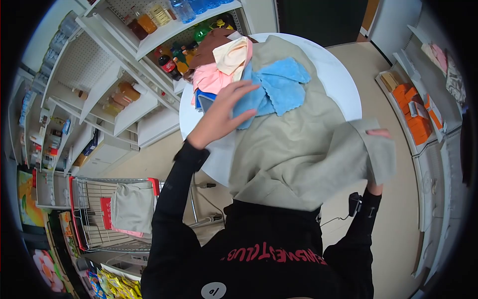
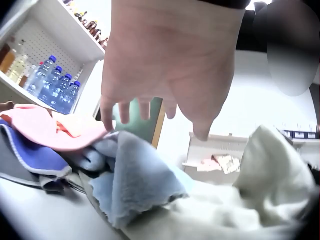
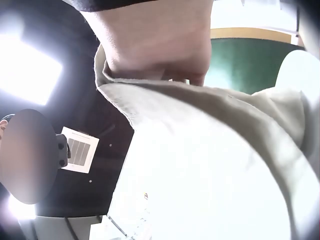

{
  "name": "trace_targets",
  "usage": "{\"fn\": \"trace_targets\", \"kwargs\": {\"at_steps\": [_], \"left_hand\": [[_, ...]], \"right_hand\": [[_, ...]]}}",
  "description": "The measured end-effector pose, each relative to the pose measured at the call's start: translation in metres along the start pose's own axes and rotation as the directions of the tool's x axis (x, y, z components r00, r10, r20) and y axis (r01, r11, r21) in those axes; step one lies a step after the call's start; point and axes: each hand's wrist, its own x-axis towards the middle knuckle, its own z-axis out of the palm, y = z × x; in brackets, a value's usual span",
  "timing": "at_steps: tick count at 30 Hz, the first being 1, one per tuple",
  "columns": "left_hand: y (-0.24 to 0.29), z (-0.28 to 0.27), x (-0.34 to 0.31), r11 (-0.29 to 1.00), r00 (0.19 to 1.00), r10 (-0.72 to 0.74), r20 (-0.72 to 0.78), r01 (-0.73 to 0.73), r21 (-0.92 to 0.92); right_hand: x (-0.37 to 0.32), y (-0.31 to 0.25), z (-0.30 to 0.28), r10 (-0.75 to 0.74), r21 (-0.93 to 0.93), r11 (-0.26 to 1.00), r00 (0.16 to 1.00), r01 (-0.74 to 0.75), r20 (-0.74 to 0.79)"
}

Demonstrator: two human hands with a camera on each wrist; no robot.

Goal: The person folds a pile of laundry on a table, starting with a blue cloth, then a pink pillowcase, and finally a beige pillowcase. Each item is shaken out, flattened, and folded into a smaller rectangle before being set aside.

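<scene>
A large grey-beige cloth [image 1: 289, 154] lies rumpled over the round white table [image 1: 340, 82] and hangs toward the person's front. My right hand [image 3: 160, 50] grips its raised right end, and a fold of it covers much of the fingers in the head view. My left hand [image 1: 221, 112] is over the left side with fingers spread and straight, holding nothing. Just past those fingertips lies a fluffy light blue cloth [image 1: 286, 87] with a scalloped edge, on top of the grey-beige one. Pink fabric [image 1: 211, 78], cream fabric [image 1: 231, 55] and brown fabric [image 1: 211, 42] are heaped behind it.
A wire shopping cart [image 1: 79, 214] with a folded grey cloth [image 1: 132, 207] inside stands at left. Shelves with bottles [image 1: 183, 11] rise behind and left of the table. On the right, another shelf unit holds orange boxes [image 1: 416, 124].
</scene>
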Motion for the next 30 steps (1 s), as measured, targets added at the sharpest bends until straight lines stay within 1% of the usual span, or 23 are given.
{"fn": "trace_targets", "kwargs": {"at_steps": [1,2,5,6,7,9,10,11,12,13,15,17,18,19,20,21,22,23,25,26,27,29,30], "left_hand": [[-0.004,0.013,0.014,0.988,0.996,0.087,-0.035,-0.082,0.127],[-0.012,0.031,0.021,0.988,0.995,0.084,-0.044,-0.078,0.134],[-0.045,0.060,0.037,0.967,0.999,-0.042,0.000,0.040,0.251],[-0.055,0.061,0.042,0.985,0.997,-0.069,0.030,0.063,0.161],[-0.063,0.060,0.050,0.994,0.994,-0.091,0.060,0.087,0.070],[-0.063,0.045,0.063,0.994,0.990,-0.102,0.098,0.105,-0.022],[-0.049,0.023,0.070,0.997,0.991,-0.080,-0.110,0.079,-0.016],[-0.040,0.002,0.074,0.998,0.948,-0.056,-0.313,0.057,-0.004],[-0.042,-0.018,0.077,0.991,0.909,0.012,-0.416,0.044,0.124],[-0.049,-0.032,0.078,0.967,0.859,0.088,-0.505,0.047,0.249],[-0.070,-0.038,0.074,0.941,0.858,0.075,-0.508,0.108,0.322],[-0.089,-0.035,0.064,0.854,0.852,0.068,-0.519,0.219,0.471],[-0.096,-0.026,0.053,0.855,0.853,0.065,-0.518,0.220,0.470],[-0.104,-0.015,0.040,0.864,0.949,-0.120,-0.291,0.245,0.441],[-0.104,-0.008,0.030,0.865,0.957,-0.288,-0.035,0.276,0.418],[-0.091,-0.005,0.025,0.866,0.958,-0.284,-0.036,0.273,0.419],[-0.068,0.001,0.019,0.888,0.981,-0.168,-0.093,0.192,0.419],[-0.046,0.005,0.015,0.901,0.988,-0.049,-0.145,0.106,0.422],[-0.003,0.013,0.005,0.988,0.999,0.044,0.032,-0.048,0.146],[0.024,0.016,0.004,0.996,0.985,0.088,0.149,-0.086,-0.017],[0.045,0.022,0.003,0.978,0.954,0.150,0.258,-0.104,-0.183],[0.059,0.048,-0.005,0.986,0.952,0.127,0.278,-0.089,-0.143],[0.067,0.060,-0.007,0.992,0.949,0.108,0.297,-0.083,-0.096]], "right_hand": [[0.009,0.004,0.012,0.023,0.078,0.997,1.000,-0.021,-0.022],[0.019,0.007,0.019,0.014,0.080,0.997,1.000,-0.012,-0.016],[0.041,0.014,0.031,0.032,0.152,0.988,0.998,-0.023,-0.057],[0.041,0.029,0.021,0.029,0.150,0.988,0.998,-0.020,-0.057],[0.041,0.052,-0.001,-0.031,-0.072,0.997,0.987,0.020,-0.156],[0.046,0.059,-0.016,-0.109,-0.296,0.955,0.963,0.032,-0.248],[0.051,0.046,-0.020,-0.166,-0.332,0.942,0.922,0.043,-0.349],[0.052,0.045,-0.021,-0.191,-0.351,0.935,0.898,0.045,-0.395],[0.053,0.044,-0.023,-0.217,-0.370,0.928,0.871,0.044,-0.440],[0.052,0.051,-0.026,-0.180,-0.213,0.973,0.862,0.086,-0.475],[0.047,0.071,-0.033,-0.092,0.111,0.978,0.843,0.176,-0.530],[0.049,0.078,-0.035,0.011,0.420,0.866,0.829,0.272,-0.560],[0.057,0.076,-0.035,-0.081,0.264,0.930,0.841,0.257,-0.535],[0.068,0.066,-0.032,-0.171,0.098,0.962,0.845,0.253,-0.506],[0.086,0.033,-0.014,-0.222,0.002,0.969,0.872,0.248,-0.437],[0.105,0.000,0.004,-0.271,-0.094,0.962,0.891,0.255,-0.364],[0.115,-0.022,0.024,-0.193,0.215,0.934,0.910,0.285,-0.366],[0.126,-0.037,0.037,-0.191,0.211,0.935,0.907,0.284,-0.376],[0.146,-0.052,0.051,-0.302,0.052,0.940,0.894,0.337,-0.332],[0.157,-0.043,0.052,-0.301,0.048,0.941,0.895,0.334,-0.330],[0.169,-0.029,0.052,-0.231,0.199,0.929,0.910,0.311,-0.345],[0.195,-0.010,0.055,-0.094,0.489,0.833,0.939,0.257,-0.332],[0.203,-0.009,0.054,-0.098,0.489,0.833,0.939,0.259,-0.331]]}}
